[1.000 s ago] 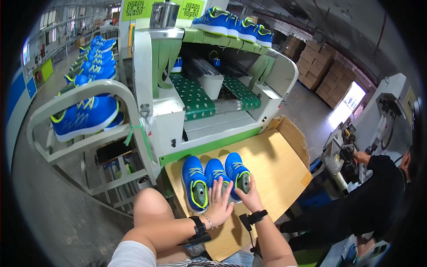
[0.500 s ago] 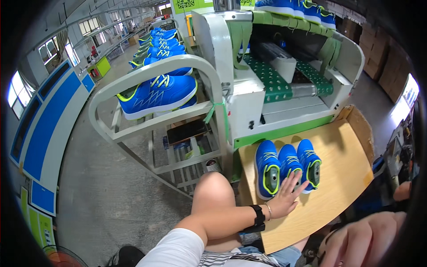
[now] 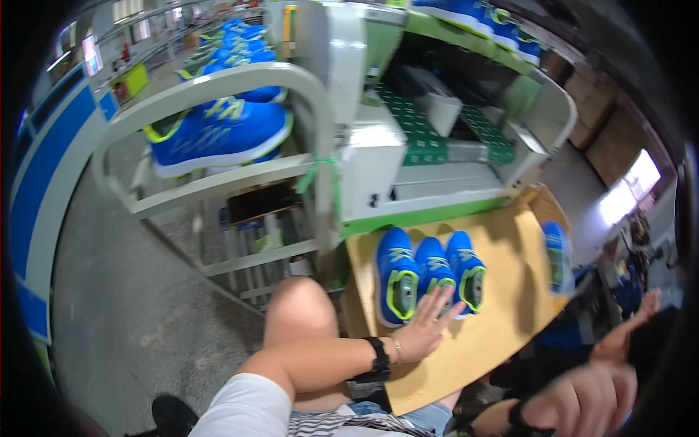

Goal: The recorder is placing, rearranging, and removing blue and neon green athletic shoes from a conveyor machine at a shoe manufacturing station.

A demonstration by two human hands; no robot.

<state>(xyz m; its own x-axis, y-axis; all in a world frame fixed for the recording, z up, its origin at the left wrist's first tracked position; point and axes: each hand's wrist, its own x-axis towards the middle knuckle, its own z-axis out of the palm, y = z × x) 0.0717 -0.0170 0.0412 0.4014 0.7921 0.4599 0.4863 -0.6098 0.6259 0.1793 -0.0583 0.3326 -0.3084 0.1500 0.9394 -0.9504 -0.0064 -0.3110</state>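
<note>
Three blue sneakers with lime collars stand side by side on a wooden tabletop (image 3: 502,291), heels toward me: a left shoe (image 3: 396,280), a middle shoe (image 3: 432,258) and a right shoe (image 3: 466,269). My left hand (image 3: 422,331) is open, its spread fingers at the heels of the middle and right shoes; firm contact is unclear. Dark inserts show inside the shoe openings. My right hand (image 3: 590,400), somewhat blurred, is at the lower right beyond the tabletop. Its fingers are curled, and whatever they may hold is hidden. Another blue shoe (image 3: 555,255), blurred, appears by the tabletop's right edge.
Behind the tabletop stands a machine with a green perforated conveyor belt (image 3: 415,127); more shoes (image 3: 466,16) sit on top. At left, a metal rack (image 3: 218,197) carries a row of blue shoes (image 3: 226,135). Another person's hand (image 3: 646,306) shows at right.
The view has turned rightward, so the scene sits further left. Another blue shoe now shows by the tabletop's right edge. My left hand stays at the shoes; my right hand's fingers remain curled.
</note>
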